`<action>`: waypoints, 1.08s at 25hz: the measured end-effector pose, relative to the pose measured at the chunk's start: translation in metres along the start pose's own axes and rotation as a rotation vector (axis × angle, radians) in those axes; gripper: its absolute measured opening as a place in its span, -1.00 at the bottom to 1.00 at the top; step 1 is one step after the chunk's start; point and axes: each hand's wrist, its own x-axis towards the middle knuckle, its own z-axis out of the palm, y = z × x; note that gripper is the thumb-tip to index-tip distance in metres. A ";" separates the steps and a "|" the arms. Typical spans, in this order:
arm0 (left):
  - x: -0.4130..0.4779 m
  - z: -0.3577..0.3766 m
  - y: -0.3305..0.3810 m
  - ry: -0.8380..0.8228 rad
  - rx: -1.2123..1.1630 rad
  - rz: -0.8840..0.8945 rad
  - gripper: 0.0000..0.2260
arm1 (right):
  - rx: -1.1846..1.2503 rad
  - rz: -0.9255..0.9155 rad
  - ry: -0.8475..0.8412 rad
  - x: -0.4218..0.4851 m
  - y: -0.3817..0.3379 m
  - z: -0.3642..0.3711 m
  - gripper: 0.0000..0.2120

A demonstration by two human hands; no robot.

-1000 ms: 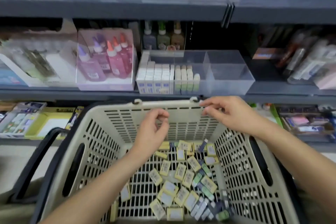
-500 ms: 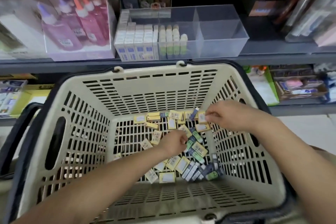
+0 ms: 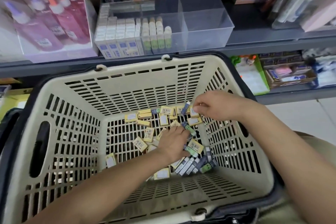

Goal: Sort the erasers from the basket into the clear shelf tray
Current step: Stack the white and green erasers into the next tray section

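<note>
Erasers (image 3: 195, 146) loose on basket (image 3: 145, 82) floor, right side | left hand (image 3: 172, 143) spread flat on them | right hand (image 3: 216, 107) curled at far-right yellow one (image 3: 192, 113), pinch unclear | tray (image 3: 205, 23) straight beyond, right hand nearer

The cream slotted plastic basket (image 3: 136, 85) has a dark rim. In it lie small yellow-sleeved erasers (image 3: 148, 134) with white barcode labels, dark blue sleeved erasers (image 3: 185, 166) and pale green erasers (image 3: 189, 130). The clear plastic shelf tray (image 3: 205, 23) holds white boxes with blue labels (image 3: 118, 42). Pink and purple bottles (image 3: 63, 22) have white and orange caps.
</note>
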 end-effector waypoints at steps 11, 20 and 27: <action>-0.035 -0.018 -0.029 -0.158 0.132 0.118 -0.63 | -0.012 0.034 0.002 -0.002 -0.002 0.004 -0.76; -0.077 -0.088 -0.032 0.096 -0.528 -0.046 -0.64 | -0.002 -0.081 -0.208 0.002 -0.039 0.032 -0.46; -0.081 -0.112 -0.041 0.354 -1.122 -0.265 -0.54 | 0.429 -0.028 0.045 0.008 -0.059 0.047 -0.73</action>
